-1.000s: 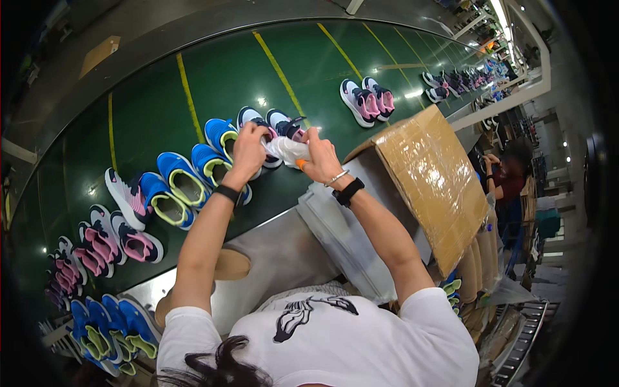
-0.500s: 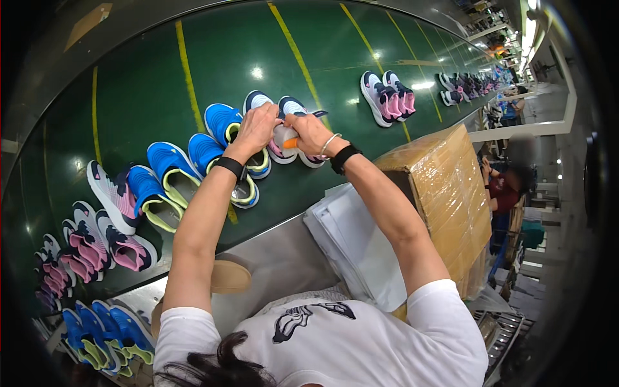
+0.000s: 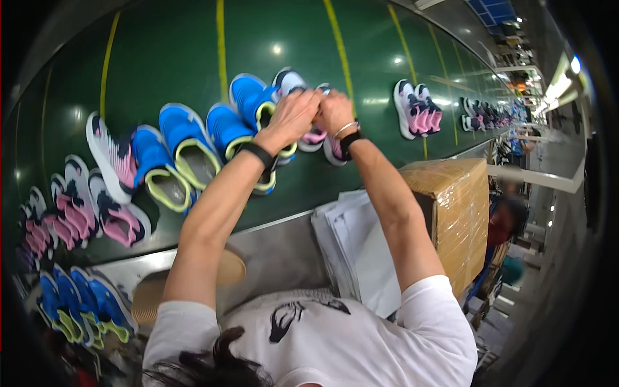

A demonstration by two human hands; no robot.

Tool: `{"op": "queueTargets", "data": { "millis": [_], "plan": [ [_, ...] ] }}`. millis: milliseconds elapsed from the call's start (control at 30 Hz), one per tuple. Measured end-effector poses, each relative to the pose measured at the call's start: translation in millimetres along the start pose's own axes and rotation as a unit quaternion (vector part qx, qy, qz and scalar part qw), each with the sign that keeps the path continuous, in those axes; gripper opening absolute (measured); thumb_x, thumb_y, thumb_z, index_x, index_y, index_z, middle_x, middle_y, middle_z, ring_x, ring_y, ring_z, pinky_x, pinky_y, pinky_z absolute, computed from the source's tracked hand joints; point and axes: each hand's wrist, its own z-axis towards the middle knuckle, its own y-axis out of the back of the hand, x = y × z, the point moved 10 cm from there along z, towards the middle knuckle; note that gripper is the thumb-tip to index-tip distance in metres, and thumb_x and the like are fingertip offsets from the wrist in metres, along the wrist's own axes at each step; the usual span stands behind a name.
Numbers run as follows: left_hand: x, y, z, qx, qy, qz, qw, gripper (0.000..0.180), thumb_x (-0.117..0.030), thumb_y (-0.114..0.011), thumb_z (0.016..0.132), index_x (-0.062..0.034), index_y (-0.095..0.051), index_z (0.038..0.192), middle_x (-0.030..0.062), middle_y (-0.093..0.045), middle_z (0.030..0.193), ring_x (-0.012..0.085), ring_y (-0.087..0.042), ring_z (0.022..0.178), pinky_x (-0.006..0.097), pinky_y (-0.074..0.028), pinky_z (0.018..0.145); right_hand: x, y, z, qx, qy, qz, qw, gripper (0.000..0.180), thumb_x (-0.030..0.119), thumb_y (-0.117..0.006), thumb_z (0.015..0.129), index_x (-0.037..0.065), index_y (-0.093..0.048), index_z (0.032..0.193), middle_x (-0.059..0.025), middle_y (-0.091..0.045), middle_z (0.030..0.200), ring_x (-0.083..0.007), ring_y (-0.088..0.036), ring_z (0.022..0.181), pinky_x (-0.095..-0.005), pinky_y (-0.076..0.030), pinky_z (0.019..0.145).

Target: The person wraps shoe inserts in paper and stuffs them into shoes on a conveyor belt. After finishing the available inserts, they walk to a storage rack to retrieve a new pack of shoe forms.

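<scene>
My left hand (image 3: pixel 295 119) and my right hand (image 3: pixel 337 113) meet over a pair of white, navy and pink sneakers on the green surface. Both have their fingers curled and closed, tips close together above the right sneaker (image 3: pixel 334 152) of the pair. Whatever they pinch is hidden behind the fingers. The left sneaker (image 3: pixel 289 80) shows its striped toe beyond my left hand. Beside my left wrist stand blue sneakers with lime linings, among them a blue sneaker (image 3: pixel 247 89) partly covered by that hand.
More blue sneakers (image 3: pixel 182 122) and pink-lined sneakers (image 3: pixel 116 219) line the green belt (image 3: pixel 161 39) leftward. Another pink-lined pair (image 3: pixel 418 113) stands to the right. Nearer me are a stack of white sheets (image 3: pixel 361 251), a wrapped cardboard box (image 3: pixel 459 226) and blue sneakers (image 3: pixel 87 300).
My hands have drawn together over the sneakers. The clear and orange object seen by my right hand is out of sight now. The whole view has shifted.
</scene>
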Motion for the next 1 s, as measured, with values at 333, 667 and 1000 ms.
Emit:
{"op": "queueTargets", "data": {
  "millis": [333,667,1000],
  "plan": [
    [-70.3,158.9,-77.2,-0.092,0.014,-0.007,0.996,0.032,-0.011,-0.070,0.073,-0.0030,-0.059,0.102,0.0123,-0.059,0.098,0.0305,-0.056,0.099,0.038,-0.044,0.087,75.6,52.8,1.1,-0.021,0.067,-0.051,0.996,0.039,0.018,-0.073,0.068,0.005,-0.053,0.098,-0.0120,-0.057,0.095,-0.0319,-0.058,0.091,-0.0425,-0.046,0.074],
    [-98.9,371.3,-401.3,-0.028,0.445,0.123,0.886,0.081,-0.010,-0.081,0.059,-0.0025,-0.042,0.130,0.0155,-0.048,0.126,0.0312,-0.047,0.117,0.039,-0.037,0.100,311.4,37.0,-215.6,0.120,0.207,0.313,0.919,0.062,0.021,-0.080,0.060,0.004,-0.050,0.112,-0.0136,-0.054,0.108,-0.0340,-0.050,0.103,-0.0411,-0.043,0.087],
    [-62.0,359.1,-492.9,-0.106,0.434,-0.018,0.895,0.110,-0.014,-0.088,0.050,-0.0101,-0.028,0.142,0.0115,-0.052,0.121,0.0274,-0.052,0.111,0.037,-0.040,0.097,301.1,56.4,-220.3,0.026,0.047,0.375,0.925,0.048,0.015,-0.078,0.061,0.003,-0.050,0.099,-0.0161,-0.057,0.090,-0.0363,-0.053,0.089,-0.0418,-0.045,0.080]
  ]
}}
